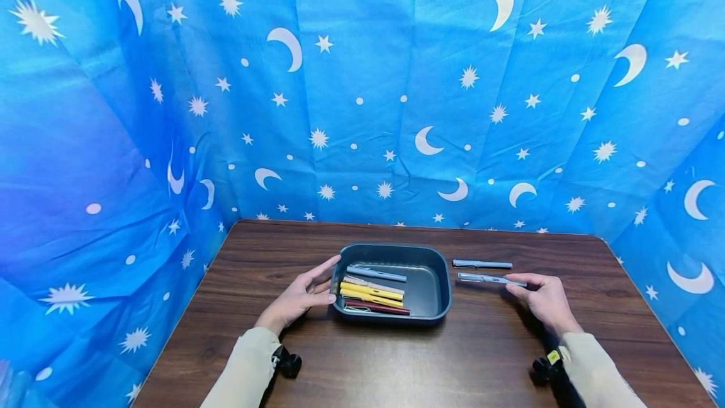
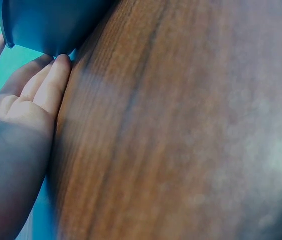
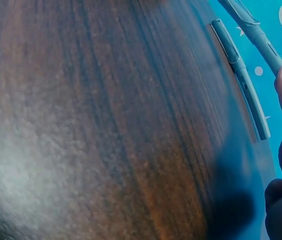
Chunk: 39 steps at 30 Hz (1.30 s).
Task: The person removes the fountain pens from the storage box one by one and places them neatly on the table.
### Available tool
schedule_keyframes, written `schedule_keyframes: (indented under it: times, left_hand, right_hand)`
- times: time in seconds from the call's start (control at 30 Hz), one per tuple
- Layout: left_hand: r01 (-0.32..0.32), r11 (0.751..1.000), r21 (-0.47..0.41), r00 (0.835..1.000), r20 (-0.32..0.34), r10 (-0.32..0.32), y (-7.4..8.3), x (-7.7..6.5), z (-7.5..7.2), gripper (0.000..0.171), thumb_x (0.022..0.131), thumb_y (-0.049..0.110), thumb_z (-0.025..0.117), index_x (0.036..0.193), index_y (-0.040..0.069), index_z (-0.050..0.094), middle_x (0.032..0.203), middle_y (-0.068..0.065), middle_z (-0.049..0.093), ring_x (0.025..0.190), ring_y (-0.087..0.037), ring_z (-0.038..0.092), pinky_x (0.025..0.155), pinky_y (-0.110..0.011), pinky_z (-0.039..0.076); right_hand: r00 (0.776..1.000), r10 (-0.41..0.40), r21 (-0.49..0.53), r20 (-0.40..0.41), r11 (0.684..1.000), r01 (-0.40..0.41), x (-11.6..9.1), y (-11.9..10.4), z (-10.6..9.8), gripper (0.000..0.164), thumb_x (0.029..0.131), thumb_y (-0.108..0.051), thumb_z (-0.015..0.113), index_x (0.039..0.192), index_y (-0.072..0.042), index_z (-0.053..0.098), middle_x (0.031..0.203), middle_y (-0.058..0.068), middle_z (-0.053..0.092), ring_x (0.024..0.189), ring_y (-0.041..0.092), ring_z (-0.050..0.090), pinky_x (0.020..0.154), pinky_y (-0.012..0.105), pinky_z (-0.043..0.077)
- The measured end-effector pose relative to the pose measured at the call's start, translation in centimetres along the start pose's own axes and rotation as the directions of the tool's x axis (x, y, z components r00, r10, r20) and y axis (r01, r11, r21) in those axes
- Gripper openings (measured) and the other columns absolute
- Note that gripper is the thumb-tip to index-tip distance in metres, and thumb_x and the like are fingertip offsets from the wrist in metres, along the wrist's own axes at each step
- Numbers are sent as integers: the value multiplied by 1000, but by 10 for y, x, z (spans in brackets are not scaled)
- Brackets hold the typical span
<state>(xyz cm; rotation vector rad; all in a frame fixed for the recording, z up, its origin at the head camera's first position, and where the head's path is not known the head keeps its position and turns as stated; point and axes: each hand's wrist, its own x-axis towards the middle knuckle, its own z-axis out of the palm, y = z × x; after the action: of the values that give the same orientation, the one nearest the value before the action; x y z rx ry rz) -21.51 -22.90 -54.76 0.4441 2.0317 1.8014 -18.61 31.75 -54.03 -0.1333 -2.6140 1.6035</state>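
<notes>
Grey-blue pen (image 1: 484,278), lower right — right hand (image 1: 545,303) pinching one end, best kept level; left hand (image 1: 299,298) gripping the tray (image 1: 426,285).

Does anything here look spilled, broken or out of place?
Nothing stands out: no spill or damage shows. Slim coloured pens lie together in the dark-grey, round-cornered tray. One slim grey-blue pen lies outside on the brown wood-grain table, while the right hand holds a similar pen.
</notes>
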Motion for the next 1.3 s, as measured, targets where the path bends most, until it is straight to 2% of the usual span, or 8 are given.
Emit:
schedule_keyframes:
  times: [0.17, 0.4, 0.63, 0.83, 0.93, 1.1, 1.2, 1.3]
  left_hand:
    - [3, 1000, 1, 1000, 0, -3, 2, 0, 0, 77, 100, 16, 72, 164, 39, 35, 173, -6, 28, 155, -34, 36, 125, -49, 32]
    - [7, 1000, -2, 1000, 2, -7, 3, -1, 1, 77, 100, 15, 72, 164, 39, 35, 172, -6, 28, 155, -34, 36, 125, -49, 32]
    - [11, 1000, 0, 1000, -2, -11, 3, -1, 1, 77, 100, 16, 73, 163, 39, 36, 172, -6, 29, 154, -33, 37, 125, -48, 33]
    - [8, 1000, -6, 1000, 3, -8, 2, -1, 1, 77, 100, 15, 72, 164, 39, 35, 172, -6, 28, 154, -34, 36, 125, -46, 34]
    - [7, 1000, -9, 1000, 8, -7, 2, -1, 1, 77, 101, 14, 72, 164, 39, 35, 173, -6, 27, 155, -34, 36, 125, -45, 34]
    - [9, 1000, -6, 1000, 4, -9, 2, -1, 1, 77, 100, 14, 72, 163, 39, 36, 172, -6, 28, 155, -33, 36, 125, -45, 34]
    - [9, 1000, -5, 1000, 3, -9, 2, -1, 0, 77, 100, 14, 72, 163, 39, 36, 172, -6, 28, 155, -34, 36, 125, -46, 34]
    - [8, 1000, -4, 1000, 6, -8, 1, -1, 0, 77, 101, 14, 72, 163, 39, 36, 173, -6, 27, 155, -34, 36, 125, -46, 33]
  right_hand:
    - [1000, -8, -27, 15, 1000, 8, 2, 1, 2, 30, 97, -17, 78, 122, 0, 77, 91, 7, 71, 70, 13, 57, 58, 24, 49]
    - [1000, -18, -85, 1, 996, 18, 5, 0, 5, 26, 96, -13, 78, 119, -1, 79, 103, 11, 74, 83, 17, 58, 59, 24, 46]
    - [1000, -16, -84, 9, 996, 17, 7, 1, 5, 25, 95, -9, 79, 118, -1, 80, 96, 9, 72, 76, 15, 56, 56, 23, 45]
    - [999, -30, -130, 23, 991, 33, 9, 2, 5, 22, 95, -12, 79, 115, -4, 81, 108, 14, 74, 81, 21, 56, 57, 25, 42]
    - [997, -69, -182, 22, 981, 71, 10, 2, 5, 19, 95, -13, 80, 112, -7, 83, 112, 15, 75, 83, 23, 56, 61, 24, 41]
    - [988, -156, -283, 21, 947, 155, 13, 5, 4, 13, 94, -13, 81, 107, -12, 84, 115, 14, 77, 92, 23, 63, 72, 24, 46]
    - [982, -189, -322, 26, 928, 187, 14, 6, 5, 13, 93, -13, 81, 106, -12, 85, 113, 13, 78, 98, 26, 65, 80, 31, 49]
    - [977, -212, -349, 29, 914, 208, 15, 6, 6, 13, 92, -12, 82, 105, -12, 85, 111, 13, 78, 102, 30, 65, 87, 44, 51]
